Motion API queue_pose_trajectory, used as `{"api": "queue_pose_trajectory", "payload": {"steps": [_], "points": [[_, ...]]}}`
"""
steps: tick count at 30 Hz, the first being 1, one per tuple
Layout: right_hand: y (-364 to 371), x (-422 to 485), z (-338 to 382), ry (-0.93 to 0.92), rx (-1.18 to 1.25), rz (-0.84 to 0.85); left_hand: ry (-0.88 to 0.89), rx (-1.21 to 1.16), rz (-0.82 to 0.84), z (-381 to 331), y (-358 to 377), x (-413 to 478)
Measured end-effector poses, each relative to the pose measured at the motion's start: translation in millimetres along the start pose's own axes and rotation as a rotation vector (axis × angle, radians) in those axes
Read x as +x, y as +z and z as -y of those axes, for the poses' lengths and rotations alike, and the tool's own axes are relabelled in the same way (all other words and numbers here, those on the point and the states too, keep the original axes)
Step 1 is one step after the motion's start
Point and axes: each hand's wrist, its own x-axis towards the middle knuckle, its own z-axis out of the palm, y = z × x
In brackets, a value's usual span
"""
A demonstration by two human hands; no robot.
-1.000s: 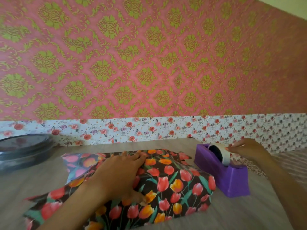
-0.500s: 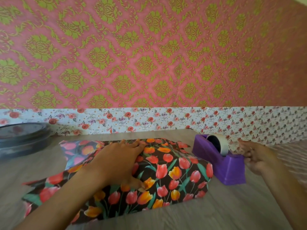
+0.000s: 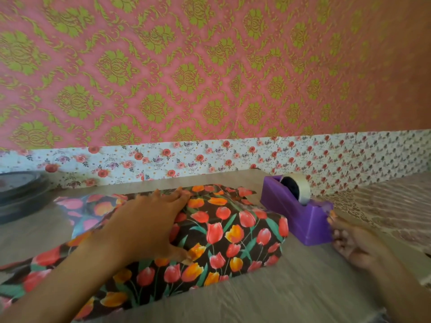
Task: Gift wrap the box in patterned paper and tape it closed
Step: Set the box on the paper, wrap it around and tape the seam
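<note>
The box (image 3: 233,231) lies in the middle of the table, covered in black paper with red and orange tulips. Loose paper (image 3: 88,208) sticks out on its left side and towards me. My left hand (image 3: 149,224) lies flat on top of the box and presses the paper down. To the right of the box stands a purple tape dispenser (image 3: 300,213) with a roll of clear tape (image 3: 300,190). My right hand (image 3: 349,245) is at the dispenser's cutter end, with curled fingers pinching the tape end. The strip itself is hard to see.
A dark round lidded tin (image 3: 21,194) sits at the far left of the wooden table (image 3: 291,292). A floral paper border (image 3: 210,159) runs along the wall behind. A patterned cloth (image 3: 391,206) covers the table's right side.
My right hand has moved from the tape roll down along the dispenser to its cutter end. My left hand has stayed flat on the box. The camera has tilted slightly.
</note>
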Motion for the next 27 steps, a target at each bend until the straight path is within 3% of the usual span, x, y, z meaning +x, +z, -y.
{"api": "queue_pose_trajectory", "payload": {"steps": [5, 8, 12, 16, 18, 21, 27], "points": [[17, -13, -19, -0.068, 0.156, -0.059, -0.05, -0.013, -0.019, -6, -3, -5], [28, -33, -14, -0.132, 0.27, 0.028, -0.1, 0.036, -0.041, -18, -3, -9], [72, -70, 2, -0.417, 0.083, 0.17, -0.161, 0.036, -0.083, -50, -11, -19], [130, -97, 20, -0.777, -0.14, 0.266, -0.16, 0.037, -0.458, -66, 12, -15], [150, -101, 24, -0.883, -0.234, 0.28, -0.177, 0.029, -0.491, -71, 22, -7], [163, -99, 20, -0.904, -0.292, 0.313, -0.202, 0.066, -0.629, -74, 28, -2], [165, -91, 1, -0.783, -0.322, 0.243, -0.229, 0.119, -0.732, -77, 40, 3]]}}
